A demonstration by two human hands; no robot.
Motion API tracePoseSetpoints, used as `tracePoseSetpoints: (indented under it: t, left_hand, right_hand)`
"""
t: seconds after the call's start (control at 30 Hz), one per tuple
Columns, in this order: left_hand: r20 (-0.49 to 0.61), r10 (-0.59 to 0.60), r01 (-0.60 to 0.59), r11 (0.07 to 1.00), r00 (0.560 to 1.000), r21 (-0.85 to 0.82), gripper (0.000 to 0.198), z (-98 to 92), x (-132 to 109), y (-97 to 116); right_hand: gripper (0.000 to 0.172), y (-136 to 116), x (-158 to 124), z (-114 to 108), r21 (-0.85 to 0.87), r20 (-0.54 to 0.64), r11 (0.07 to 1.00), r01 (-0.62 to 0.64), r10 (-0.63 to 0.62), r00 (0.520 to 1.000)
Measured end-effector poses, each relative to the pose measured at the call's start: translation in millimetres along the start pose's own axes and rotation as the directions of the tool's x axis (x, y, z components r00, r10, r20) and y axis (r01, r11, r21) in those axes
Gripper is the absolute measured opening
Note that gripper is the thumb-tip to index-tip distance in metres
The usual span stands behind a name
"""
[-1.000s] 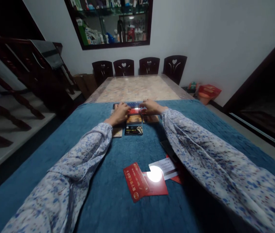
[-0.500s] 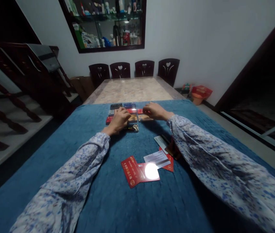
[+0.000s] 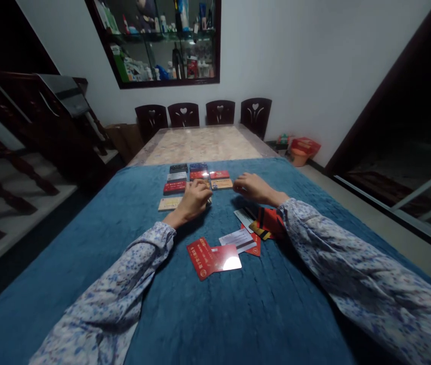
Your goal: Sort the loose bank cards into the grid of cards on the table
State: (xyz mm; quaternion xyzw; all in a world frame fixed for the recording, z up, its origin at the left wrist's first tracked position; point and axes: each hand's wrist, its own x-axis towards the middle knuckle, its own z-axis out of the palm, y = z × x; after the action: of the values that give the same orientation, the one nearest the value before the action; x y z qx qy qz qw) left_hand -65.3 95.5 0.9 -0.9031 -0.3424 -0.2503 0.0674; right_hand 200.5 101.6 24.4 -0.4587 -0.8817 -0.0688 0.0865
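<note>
Because the left hand sits on the near edge of the rows of cards laid on the blue cloth, a careless slide could, I judge, knock the neat rows askew. The right sleeve, lying against the loose pile of cards, could drag those too. Its fingers curl over a card, but I cannot tell whether they pinch it. The right hand lies palm down, loosely spread, fingertips just beside the orange card, holding nothing.
</note>
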Motion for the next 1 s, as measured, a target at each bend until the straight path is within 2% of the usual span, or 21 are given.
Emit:
tracePoseSetpoints:
  t: [0.3,0.5,0.67,0.8,1.0]
  left_hand:
    - [0.036,0.07,-0.071,0.998,0.997,0.003,0.028,0.2,-2.9,34.6]
    - [0.081,0.084,-0.084,0.996,0.993,-0.003,0.028,-0.4,-2.8,54.8]
    - [0.128,0.119,-0.116,0.993,0.985,-0.028,0.029,6.3,-1.7,71.4]
    - [0.205,0.187,-0.182,0.982,0.961,-0.043,0.028,12.5,0.8,88.0]
    - [0.334,0.299,-0.287,0.954,0.894,-0.085,0.036,17.4,7.7,112.4]
  right_hand:
    - [0.021,0.6,-46.9,6.9,-0.037,-0.041,0.998,-0.052,0.051,0.998]
    - [0.022,-3.8,-73.2,6.4,-0.01,-0.006,0.998,-0.056,0.056,0.998]
    - [0.019,-0.5,-93.9,7.4,0.001,-0.01,0.997,-0.079,0.079,0.997]
    - [0.023,8.8,-109.1,11.2,0.029,-0.007,0.994,-0.102,0.102,0.995]
    - [0.042,18.2,-122.8,22.4,0.092,0.03,0.991,-0.093,0.09,0.995]
